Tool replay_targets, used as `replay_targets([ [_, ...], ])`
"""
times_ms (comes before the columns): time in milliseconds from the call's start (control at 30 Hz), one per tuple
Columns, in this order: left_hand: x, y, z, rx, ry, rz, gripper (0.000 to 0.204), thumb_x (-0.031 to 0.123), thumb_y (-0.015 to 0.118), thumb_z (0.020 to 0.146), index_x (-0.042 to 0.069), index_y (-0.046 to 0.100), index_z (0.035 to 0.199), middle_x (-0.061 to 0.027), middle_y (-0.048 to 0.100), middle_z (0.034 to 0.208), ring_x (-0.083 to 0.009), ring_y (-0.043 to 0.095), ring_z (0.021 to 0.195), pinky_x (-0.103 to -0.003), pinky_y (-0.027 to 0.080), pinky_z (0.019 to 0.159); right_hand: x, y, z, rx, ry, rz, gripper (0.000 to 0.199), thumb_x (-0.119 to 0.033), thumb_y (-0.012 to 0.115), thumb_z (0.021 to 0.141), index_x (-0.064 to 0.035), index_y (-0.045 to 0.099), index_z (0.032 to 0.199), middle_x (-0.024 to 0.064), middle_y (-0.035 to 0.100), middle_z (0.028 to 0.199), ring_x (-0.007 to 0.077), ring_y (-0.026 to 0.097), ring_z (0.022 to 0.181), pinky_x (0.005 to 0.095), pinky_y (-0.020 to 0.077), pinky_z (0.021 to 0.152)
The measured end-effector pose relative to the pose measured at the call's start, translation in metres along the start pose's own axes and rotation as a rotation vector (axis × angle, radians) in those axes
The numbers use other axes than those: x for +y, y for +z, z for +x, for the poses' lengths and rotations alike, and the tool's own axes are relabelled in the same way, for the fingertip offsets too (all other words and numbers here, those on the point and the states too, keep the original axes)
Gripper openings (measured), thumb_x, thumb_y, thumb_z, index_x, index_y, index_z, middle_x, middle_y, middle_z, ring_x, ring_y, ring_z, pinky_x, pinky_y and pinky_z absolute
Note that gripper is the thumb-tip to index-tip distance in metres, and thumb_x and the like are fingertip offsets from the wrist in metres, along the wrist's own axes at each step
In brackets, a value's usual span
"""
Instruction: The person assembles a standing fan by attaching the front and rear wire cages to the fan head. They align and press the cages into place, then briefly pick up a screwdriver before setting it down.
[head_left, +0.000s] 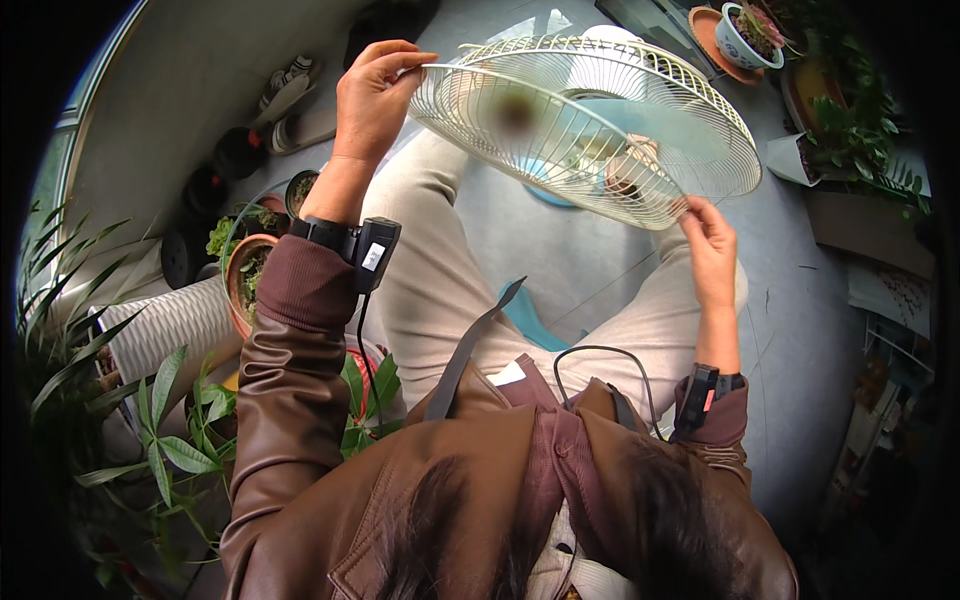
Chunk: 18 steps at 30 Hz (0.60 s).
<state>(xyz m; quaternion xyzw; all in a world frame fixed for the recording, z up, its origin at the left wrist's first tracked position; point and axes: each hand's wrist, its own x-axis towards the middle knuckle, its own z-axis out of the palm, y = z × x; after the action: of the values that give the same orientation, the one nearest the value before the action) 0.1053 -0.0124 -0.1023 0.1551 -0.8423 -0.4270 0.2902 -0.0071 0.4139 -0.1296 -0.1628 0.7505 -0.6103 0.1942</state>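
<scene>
A white wire front grille [580, 148] of an electric fan is held tilted by its rim, between my two hands. My left hand [378, 98] pinches the rim at its upper left, fingers closed over the edge. At the lower right my right hand [708, 243] grips the opposite side of the rim between thumb and fingers. Directly behind stands the fan's rear grille [735, 145], with pale blue see-through fan blades [660, 125] in front of it. The front grille is apart from the rear one at its lower edge; whether they touch at the top I cannot tell.
Potted plants crowd my left, with a terracotta pot [238, 285] and a white wavy planter [175, 335]. Shoes [290, 85] lie by the left wall. A patterned bowl planter [745, 45] and leafy plants [850, 135] stand at the right. My knees flank the fan on the grey floor [790, 310].
</scene>
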Motion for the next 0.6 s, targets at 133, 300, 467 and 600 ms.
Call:
replay_targets([
  [133,0.001,0.008,-0.001,0.013,-0.005,-0.122,0.015,0.002,0.071,0.083,0.005,0.078,0.097,-0.0039,0.070,0.100,-0.0118,0.066,0.083,-0.025,0.053,0.076,-0.038,-0.025,0.006,0.158,-0.110,-0.092,0.018,-0.005,0.062,0.097,0.0027,0.068,0.113,0.0037,0.070,0.106,0.0095,0.062,0.097,0.0244,0.0486,0.089],
  [300,0.005,0.021,-0.018,0.084,-0.018,-0.095,0.012,0.005,0.068,0.085,0.004,0.075,0.096,-0.0085,0.071,0.092,-0.0165,0.067,0.084,-0.029,0.054,0.077,-0.039,-0.047,0.028,0.195,-0.216,-0.104,0.020,-0.001,0.059,0.098,0.0025,0.066,0.116,0.0061,0.068,0.113,0.0105,0.060,0.103,0.0253,0.0462,0.094],
  [467,-0.016,0.011,-0.047,0.227,-0.097,-0.324,0.030,0.014,0.069,0.088,0.003,0.070,0.116,-0.0080,0.070,0.101,-0.0171,0.064,0.091,-0.031,0.053,0.082,-0.027,-0.067,0.037,-0.004,-0.141,0.214,0.024,0.002,0.060,0.095,0.0015,0.063,0.118,0.0048,0.065,0.114,0.0117,0.059,0.105,0.0258,0.0422,0.098],
  [600,-0.081,-0.032,-0.106,0.298,-0.551,-0.417,0.029,0.010,0.067,0.092,0.003,0.068,0.120,-0.0056,0.069,0.114,-0.0138,0.062,0.103,-0.029,0.050,0.089,-0.027,-0.081,0.032,-0.050,-0.069,0.159,0.019,0.002,0.061,0.093,0.0006,0.064,0.112,0.0038,0.062,0.112,0.0115,0.056,0.102,0.0258,0.0405,0.096],
])
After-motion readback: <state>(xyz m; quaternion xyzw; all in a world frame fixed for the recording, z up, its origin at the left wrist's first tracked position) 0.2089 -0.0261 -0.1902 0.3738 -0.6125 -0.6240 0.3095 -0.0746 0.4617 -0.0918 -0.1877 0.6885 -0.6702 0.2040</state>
